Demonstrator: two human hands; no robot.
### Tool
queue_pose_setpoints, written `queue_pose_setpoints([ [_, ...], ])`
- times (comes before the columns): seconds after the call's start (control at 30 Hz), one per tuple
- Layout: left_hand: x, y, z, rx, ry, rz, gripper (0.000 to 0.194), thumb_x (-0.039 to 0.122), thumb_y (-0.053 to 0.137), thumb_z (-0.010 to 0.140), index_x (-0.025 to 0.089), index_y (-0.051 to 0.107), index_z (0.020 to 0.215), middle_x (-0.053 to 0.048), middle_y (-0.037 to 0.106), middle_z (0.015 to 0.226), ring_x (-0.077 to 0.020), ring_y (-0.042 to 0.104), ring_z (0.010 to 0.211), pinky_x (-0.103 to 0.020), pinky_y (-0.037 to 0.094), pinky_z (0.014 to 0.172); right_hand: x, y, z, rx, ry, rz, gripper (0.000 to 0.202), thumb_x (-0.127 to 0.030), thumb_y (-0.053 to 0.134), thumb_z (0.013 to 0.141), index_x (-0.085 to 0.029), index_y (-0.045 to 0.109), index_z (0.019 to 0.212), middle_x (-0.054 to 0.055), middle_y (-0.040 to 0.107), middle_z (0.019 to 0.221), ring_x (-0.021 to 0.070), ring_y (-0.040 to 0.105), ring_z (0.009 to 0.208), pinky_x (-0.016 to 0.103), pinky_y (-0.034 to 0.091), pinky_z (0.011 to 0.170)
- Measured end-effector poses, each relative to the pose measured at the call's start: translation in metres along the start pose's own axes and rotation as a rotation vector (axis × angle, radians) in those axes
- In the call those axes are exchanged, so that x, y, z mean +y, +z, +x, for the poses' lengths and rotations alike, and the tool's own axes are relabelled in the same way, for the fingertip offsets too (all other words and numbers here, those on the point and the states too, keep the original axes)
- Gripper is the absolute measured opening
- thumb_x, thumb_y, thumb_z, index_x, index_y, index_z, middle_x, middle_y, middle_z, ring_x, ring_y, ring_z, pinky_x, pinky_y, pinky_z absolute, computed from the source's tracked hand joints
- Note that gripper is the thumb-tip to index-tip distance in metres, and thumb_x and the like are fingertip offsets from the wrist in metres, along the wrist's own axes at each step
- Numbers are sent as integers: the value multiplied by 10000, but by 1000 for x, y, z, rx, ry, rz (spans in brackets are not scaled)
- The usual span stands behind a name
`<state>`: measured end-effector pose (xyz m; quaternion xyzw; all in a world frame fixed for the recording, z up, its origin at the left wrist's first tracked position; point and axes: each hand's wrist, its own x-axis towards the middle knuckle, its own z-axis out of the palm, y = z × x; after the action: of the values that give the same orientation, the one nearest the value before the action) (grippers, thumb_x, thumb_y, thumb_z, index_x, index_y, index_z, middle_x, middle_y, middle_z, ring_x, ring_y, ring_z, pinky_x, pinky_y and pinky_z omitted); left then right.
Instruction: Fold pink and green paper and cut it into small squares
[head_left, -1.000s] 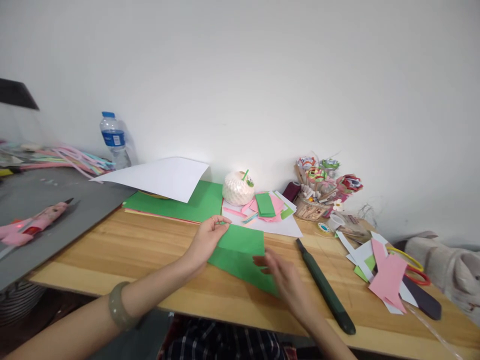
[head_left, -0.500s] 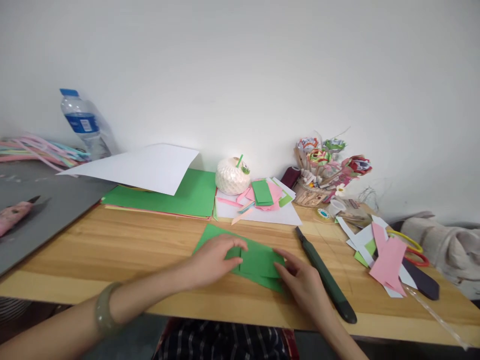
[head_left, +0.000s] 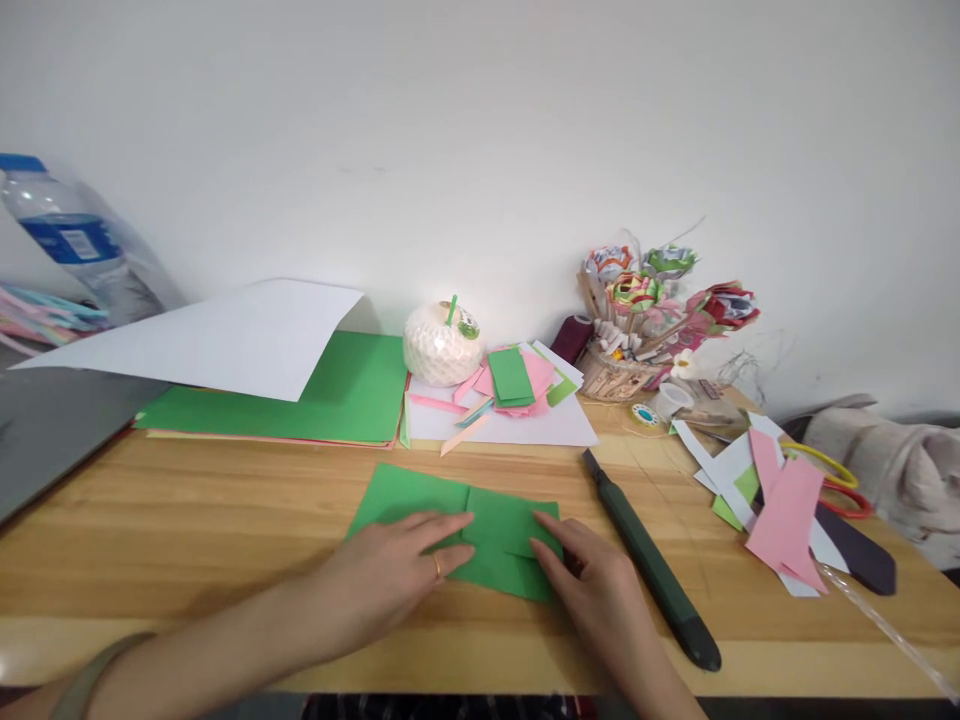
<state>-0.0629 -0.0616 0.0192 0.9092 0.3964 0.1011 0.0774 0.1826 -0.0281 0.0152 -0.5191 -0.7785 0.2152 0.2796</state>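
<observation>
A larger green paper sheet [head_left: 420, 488] lies on the table in front of me, slightly turned. On its right part rests a smaller green paper rectangle [head_left: 499, 515], its left edge showing as a line across the sheet. My left hand [head_left: 405, 565] lies on the sheet with fingers stretched out, the tips at the smaller piece's left edge. My right hand [head_left: 589, 570] touches the right end of the smaller piece with forefinger and thumb, which are apart. A dark green craft knife [head_left: 652, 565] lies just right of my right hand.
Behind are green sheets [head_left: 360, 385] under a raised white sheet [head_left: 225, 335], a wrapped white coconut [head_left: 442, 345] and small cut green papers [head_left: 511, 377]. To the right stand paper flowers [head_left: 636, 292] in a basket [head_left: 615, 375]; pink scraps [head_left: 787, 520] lie near scissors [head_left: 851, 500].
The view has shifted, with most things sitting further left. My left hand has flattened, its fingers lower on the paper. Both hands remain at the smaller green piece.
</observation>
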Motion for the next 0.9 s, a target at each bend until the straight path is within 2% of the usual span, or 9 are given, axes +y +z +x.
queue_pose_setpoints([
  [0.13, 3, 6, 2, -186, 24, 170, 661, -18, 529, 699, 168, 399, 1320, -140, 344, 1414, -276, 476, 1186, -353, 494, 847, -1, 6, 2, 5, -70, -75, 310, -294, 461, 854, -131, 645, 1043, 63, 646, 752, 161, 608, 635, 262, 491, 579],
  [0.23, 6, 12, 4, -231, 35, 270, 578, -1, 463, 751, 139, 420, 1310, -148, 385, 1386, -260, 461, 1202, -318, 491, 834, -1, 10, 0, 0, -97, -168, 301, -286, 443, 868, -136, 644, 1035, 61, 621, 747, 163, 611, 601, 265, 486, 527],
  [0.4, 3, 29, 0, -99, 101, 317, 463, 95, 462, 801, 132, 484, 1263, -131, 484, 1319, -224, 465, 1188, -298, 447, 888, 1, 13, -5, 41, -109, -200, 309, -307, 408, 895, -144, 631, 1033, 41, 590, 720, 136, 593, 529, 243, 482, 479],
  [0.53, -1, 37, -4, 60, 114, 333, 361, 189, 438, 862, 163, 538, 1209, -101, 530, 1277, -211, 491, 1133, -258, 475, 785, 3, 13, -10, 59, -94, -147, 284, -263, 447, 889, -147, 576, 1114, 41, 620, 796, 103, 616, 596, 179, 494, 537],
  [0.63, -2, 33, -3, 121, 153, 384, 320, 192, 428, 879, 167, 572, 1164, -78, 578, 1219, -194, 517, 1083, -231, 475, 730, 5, 16, -16, 117, -102, -167, 277, -244, 461, 883, -145, 570, 1117, 53, 645, 847, 102, 643, 677, 156, 500, 604],
  [0.73, -1, 25, 0, 155, 184, 427, 288, 179, 424, 886, 175, 606, 1109, -45, 616, 1164, -168, 534, 1046, -222, 458, 765, 7, 24, -22, 204, -64, -195, 260, -277, 448, 890, -169, 605, 1067, 52, 655, 852, 109, 651, 707, 155, 501, 611],
  [0.9, -3, 24, 1, 181, 197, 430, 261, 196, 432, 897, 209, 626, 1071, 14, 626, 1144, -132, 530, 1019, -197, 437, 757, 10, 36, -26, 256, 34, -194, 304, -347, 400, 908, -218, 654, 1014, 31, 649, 784, 99, 641, 627, 150, 501, 570],
])
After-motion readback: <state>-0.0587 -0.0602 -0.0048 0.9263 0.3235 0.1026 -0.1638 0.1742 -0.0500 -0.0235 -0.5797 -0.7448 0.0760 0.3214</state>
